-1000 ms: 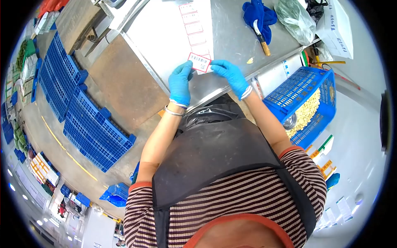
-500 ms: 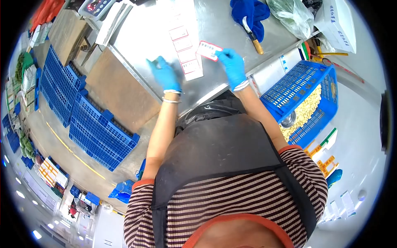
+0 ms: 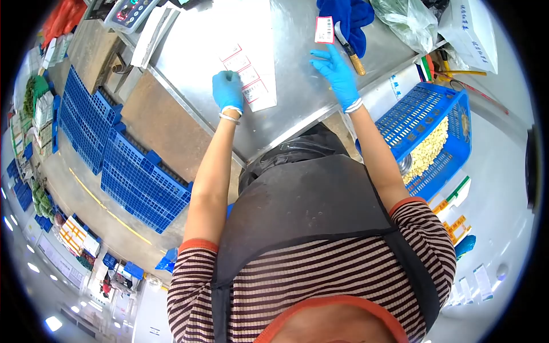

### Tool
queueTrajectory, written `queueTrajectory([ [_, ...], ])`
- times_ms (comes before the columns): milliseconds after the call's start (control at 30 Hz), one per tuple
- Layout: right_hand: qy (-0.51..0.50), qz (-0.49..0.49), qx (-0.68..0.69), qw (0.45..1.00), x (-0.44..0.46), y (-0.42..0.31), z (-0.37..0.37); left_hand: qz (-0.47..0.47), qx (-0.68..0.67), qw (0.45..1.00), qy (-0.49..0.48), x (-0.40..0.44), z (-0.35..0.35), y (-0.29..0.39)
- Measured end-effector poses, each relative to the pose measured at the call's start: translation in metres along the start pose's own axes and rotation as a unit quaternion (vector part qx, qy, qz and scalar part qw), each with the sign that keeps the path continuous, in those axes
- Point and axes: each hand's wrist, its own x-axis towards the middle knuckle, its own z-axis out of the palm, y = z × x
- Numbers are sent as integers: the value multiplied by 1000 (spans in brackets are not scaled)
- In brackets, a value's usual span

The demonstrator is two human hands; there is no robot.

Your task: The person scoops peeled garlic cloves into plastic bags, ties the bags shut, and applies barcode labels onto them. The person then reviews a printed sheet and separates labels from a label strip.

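Observation:
My left hand (image 3: 227, 91), in a blue glove, is closed at the left edge of a white strip of red-bordered labels (image 3: 250, 75) lying on the metal table. Its fingertips are curled over that edge, and the exact grip is hidden. My right hand (image 3: 338, 77), gloved the same way, has its fingers apart. Just beyond its fingertips is a single printed label (image 3: 324, 30) with a red border. I cannot tell whether the label sticks to a fingertip or lies on the table. A knife with a wooden handle (image 3: 357, 63) rests beside it against a blue cloth (image 3: 355, 23).
A blue crate (image 3: 394, 123) with pale yellow pieces (image 3: 429, 150) stands at the right. Plastic bags (image 3: 409, 26) and a white box (image 3: 466, 34) sit at the far right corner. A scale with a lit display (image 3: 128, 12) is at far left; blue pallets (image 3: 140, 183) stand beyond the table.
The single label, pinched in my right hand before, has moved up and right and turned upright; that hand's fingers have spread. My left hand has moved up and closed at the strip.

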Motion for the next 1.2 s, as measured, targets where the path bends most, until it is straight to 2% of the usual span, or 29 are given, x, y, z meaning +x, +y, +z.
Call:
queueTrajectory([
  [100,-25,-68,-146,987,8,23,9,255,42,962,87,-15,-16,25],
  [167,-48,-105,-239,964,7,19,18,327,62,928,-167,-40,-41,64],
  [200,-62,-100,-269,956,7,18,21,432,184,871,-141,-59,-32,41],
  [233,-78,-98,-298,946,11,15,24,437,193,851,-216,-64,-26,19],
  [367,-112,-163,-396,897,22,7,36,401,125,887,-193,-59,-39,-10],
  [433,-132,-237,-428,862,25,-3,41,398,76,899,-168,-59,-45,-15],
  [533,-151,-320,-466,811,33,-17,58,404,0,905,-130,-59,-112,46],
  [600,-183,-247,-421,854,29,-19,68,375,-39,921,-96,-58,-153,80],
  [667,-232,-49,-293,926,19,-22,78,398,24,916,-35,-43,-182,101],
  [767,-195,56,-159,966,-6,-26,92,458,80,884,47,3,-197,118],
  [800,-185,70,-64,978,-21,-30,98,469,98,875,64,16,-197,126],
  [867,-149,103,-31,983,-47,-43,108,530,90,836,114,43,-181,142],
  [900,-130,120,-16,984,-53,-46,109,540,109,829,100,52,-166,143],
  [933,-106,89,-11,990,-53,-24,105,540,115,830,81,50,-157,159],
  [967,-82,81,-38,993,-49,-12,102,542,165,822,51,61,-129,148],
  [1033,-33,62,-92,993,-33,6,96,444,221,868,2,52,-100,143],
  [1100,-22,66,-159,985,-16,25,87,481,195,836,176,50,-65,112],
  [1133,-19,63,-192,979,-11,33,82,459,187,859,130,32,-64,102],
  [1167,-16,63,-225,972,-9,43,78,431,137,892,19,17,-53,77],
  [1200,-16,46,-224,973,-7,54,74,445,127,885,-52,6,-37,44],
])
